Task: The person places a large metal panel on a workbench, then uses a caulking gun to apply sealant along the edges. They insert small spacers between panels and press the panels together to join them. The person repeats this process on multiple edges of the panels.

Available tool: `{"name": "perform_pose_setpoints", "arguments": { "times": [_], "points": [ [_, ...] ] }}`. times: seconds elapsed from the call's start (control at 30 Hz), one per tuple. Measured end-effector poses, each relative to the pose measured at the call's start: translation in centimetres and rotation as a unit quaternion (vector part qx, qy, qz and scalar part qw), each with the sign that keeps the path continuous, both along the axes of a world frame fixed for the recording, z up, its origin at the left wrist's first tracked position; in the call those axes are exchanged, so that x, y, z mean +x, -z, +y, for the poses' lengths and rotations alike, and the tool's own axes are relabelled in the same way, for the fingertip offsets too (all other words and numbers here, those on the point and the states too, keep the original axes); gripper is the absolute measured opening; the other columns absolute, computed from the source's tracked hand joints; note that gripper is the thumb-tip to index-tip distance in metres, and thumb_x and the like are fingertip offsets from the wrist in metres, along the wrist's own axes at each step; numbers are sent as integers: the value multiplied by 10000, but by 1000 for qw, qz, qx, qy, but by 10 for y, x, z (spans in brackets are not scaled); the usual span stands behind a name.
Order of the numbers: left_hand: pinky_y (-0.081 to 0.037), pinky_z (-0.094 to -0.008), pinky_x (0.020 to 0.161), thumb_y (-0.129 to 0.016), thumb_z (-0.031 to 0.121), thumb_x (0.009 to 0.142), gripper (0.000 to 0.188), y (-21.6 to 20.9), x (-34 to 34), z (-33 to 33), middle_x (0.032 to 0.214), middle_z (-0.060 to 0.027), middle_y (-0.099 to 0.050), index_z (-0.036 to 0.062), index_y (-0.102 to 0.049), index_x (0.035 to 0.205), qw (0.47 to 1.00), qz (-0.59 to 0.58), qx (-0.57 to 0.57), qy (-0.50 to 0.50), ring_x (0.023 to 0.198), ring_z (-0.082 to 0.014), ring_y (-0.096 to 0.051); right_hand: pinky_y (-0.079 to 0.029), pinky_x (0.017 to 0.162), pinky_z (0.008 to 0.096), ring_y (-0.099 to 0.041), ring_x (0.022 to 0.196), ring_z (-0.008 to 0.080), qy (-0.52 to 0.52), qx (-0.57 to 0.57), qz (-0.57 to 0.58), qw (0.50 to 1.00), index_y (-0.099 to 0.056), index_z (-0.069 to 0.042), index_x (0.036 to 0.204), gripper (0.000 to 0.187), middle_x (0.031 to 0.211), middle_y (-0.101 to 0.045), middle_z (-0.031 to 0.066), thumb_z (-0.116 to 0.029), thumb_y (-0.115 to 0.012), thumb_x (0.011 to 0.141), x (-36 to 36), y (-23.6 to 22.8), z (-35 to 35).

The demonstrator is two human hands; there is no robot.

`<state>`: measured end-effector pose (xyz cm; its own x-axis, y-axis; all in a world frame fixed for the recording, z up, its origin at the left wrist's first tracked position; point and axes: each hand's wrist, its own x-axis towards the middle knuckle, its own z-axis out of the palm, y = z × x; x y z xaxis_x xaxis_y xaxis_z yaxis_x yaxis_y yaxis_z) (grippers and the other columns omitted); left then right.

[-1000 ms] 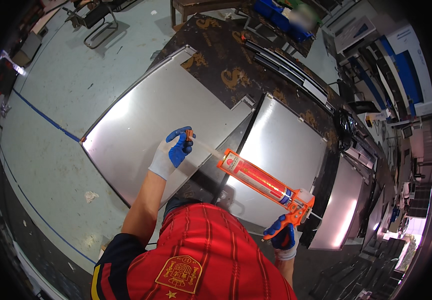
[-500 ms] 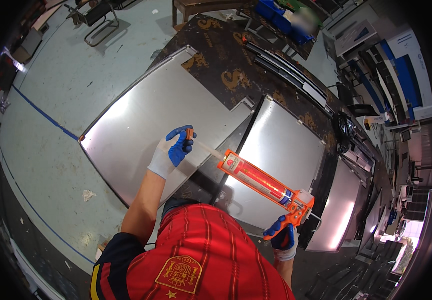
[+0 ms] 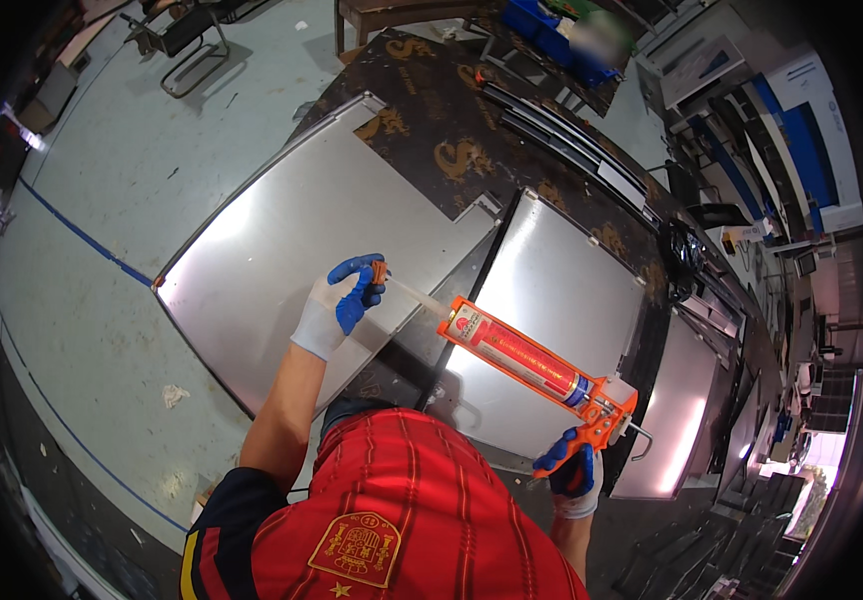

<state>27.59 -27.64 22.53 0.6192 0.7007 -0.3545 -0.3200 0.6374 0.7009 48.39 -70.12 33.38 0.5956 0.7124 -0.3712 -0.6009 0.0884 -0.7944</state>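
My right hand (image 3: 574, 470), in a blue-coated glove, grips the handle of an orange caulking gun (image 3: 602, 432). The gun holds a red and clear sealant cartridge (image 3: 522, 355), and its pale nozzle (image 3: 417, 296) points up and left. At the nozzle's tip, my left hand (image 3: 346, 302) closes its gloved fingers on a small orange-brown piece (image 3: 380, 272) whose kind I cannot make out. Both hands are above flat metal panels: one large panel (image 3: 282, 220) is under my left hand, and a second panel (image 3: 552, 275) lies beneath the gun.
The panels rest on a dark patterned worktop (image 3: 422, 115). Long dark metal strips (image 3: 572, 145) lie along its far side. A third panel (image 3: 670, 415) is at the right, near a black plastic bundle (image 3: 687, 255). At the far left stands a chair (image 3: 187, 40).
The caulking gun and my right hand have shifted slightly to the right. My left hand keeps its grip on the small orange-brown piece, almost unmoved.
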Motion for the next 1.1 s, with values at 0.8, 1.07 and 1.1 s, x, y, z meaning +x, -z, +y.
{"name": "perform_pose_setpoints", "arguments": {
  "times": [0.8, 1.07, 1.1],
  "points": [
    [-577, -324, 837, -650, 152, 1045, 369, -1, -7, -3, 1147, -143, -752, -61, -695, 1342, 992, 34, 84, 87, 947, -192, -708, -544, 968, 543, -679, 1020, 301, 65, -9, 32, 997, -541, -43, 1368, 474, 1096, -663, 106, -431, -559, 1096, -12, -15, 11],
    [-582, -335, 835, -613, 119, 1056, 335, 45, -3, -16, 1171, -144, -725, -19, -654, 1358, 989, 31, -36, 143, 945, -218, -707, -504, 1099, 576, -644, 1277, 329, 215, 178, 191, 941, -587, -89, 1461, 458, 1364, -687, 132, -387, -563, 1115, 0, 71, 34],
    [-584, -341, 841, -615, 119, 1055, 327, 53, -1, -20, 1169, -144, -723, -15, -654, 1351, 988, 32, -45, 146, 948, -225, -708, -506, 1107, 596, -634, 1294, 340, 251, 186, 202, 928, -592, -109, 1456, 451, 1376, -672, 131, -400, -569, 1111, 6, 85, 36]
  ]
}}
